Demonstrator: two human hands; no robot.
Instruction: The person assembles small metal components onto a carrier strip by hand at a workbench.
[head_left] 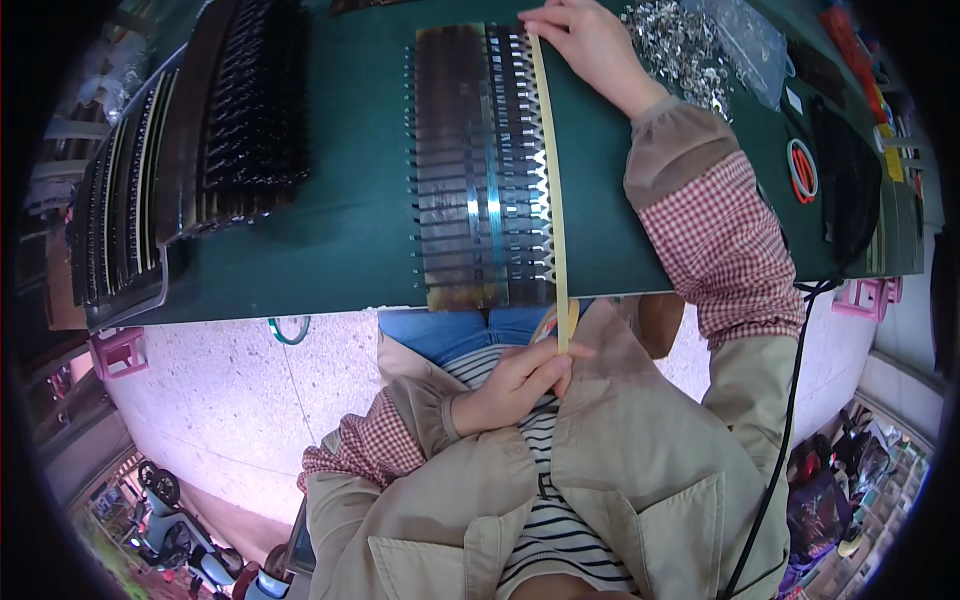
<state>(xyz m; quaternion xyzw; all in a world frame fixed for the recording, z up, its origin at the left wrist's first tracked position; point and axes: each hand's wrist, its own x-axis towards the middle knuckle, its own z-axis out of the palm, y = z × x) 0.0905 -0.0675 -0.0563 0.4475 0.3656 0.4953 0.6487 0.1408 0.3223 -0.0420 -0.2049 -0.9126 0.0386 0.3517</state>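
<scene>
A strip of pale yellow tape [555,180] runs straight along the right edge of a dark brown panel [450,170] on the green table. The panel carries rows of narrow strips with small metal ends sticking out on its left side and a toothed edge by the tape. At the far end, my right hand [585,40] has its fingers and thumb closed on the tape's end, at the panel's far corner. My left hand [515,388] is below the table's near edge, closed around the tape's near end. What looks like a tape roll [548,322] shows partly beside it.
A pile of small metal clips [680,50] lies at the back right beside a clear plastic bag [745,45]. Dark panels with bristling ends [255,110] stand stacked at left. Red and white rings [802,170], a black cloth [845,180] and a black cable [797,370] are at right.
</scene>
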